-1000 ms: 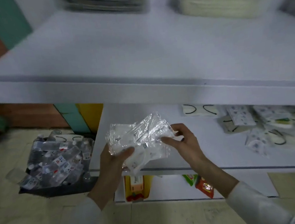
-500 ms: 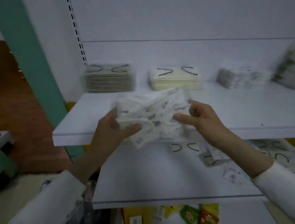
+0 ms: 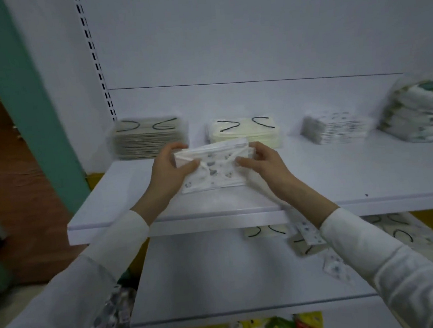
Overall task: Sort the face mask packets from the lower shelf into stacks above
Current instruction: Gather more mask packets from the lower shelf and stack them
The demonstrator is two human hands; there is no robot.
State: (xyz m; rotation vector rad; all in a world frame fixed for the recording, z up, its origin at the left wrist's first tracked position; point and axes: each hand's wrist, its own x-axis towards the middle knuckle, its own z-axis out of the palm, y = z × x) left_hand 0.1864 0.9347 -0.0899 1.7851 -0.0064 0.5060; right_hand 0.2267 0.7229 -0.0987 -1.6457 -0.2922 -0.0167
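In the head view, a bundle of patterned face mask packets (image 3: 213, 169) is gripped at both ends, by the left hand (image 3: 170, 168) and the right hand (image 3: 259, 162), over the near part of the upper shelf (image 3: 316, 178). Whether it touches the shelf cannot be told. The placing step is judged in hand. Next, a shift right and far to the matching patterned stack (image 3: 335, 127) is called for. Open room lies between the stacks and the shelf's near edge. Loose packets (image 3: 399, 236) are left on the lower shelf (image 3: 219, 273).

A bundle of patterned mask packets (image 3: 214, 168) is gripped at its ends by the left hand (image 3: 170, 173) and right hand (image 3: 263, 163) above the upper shelf (image 3: 342, 179), where four stacks are lined up at the back.
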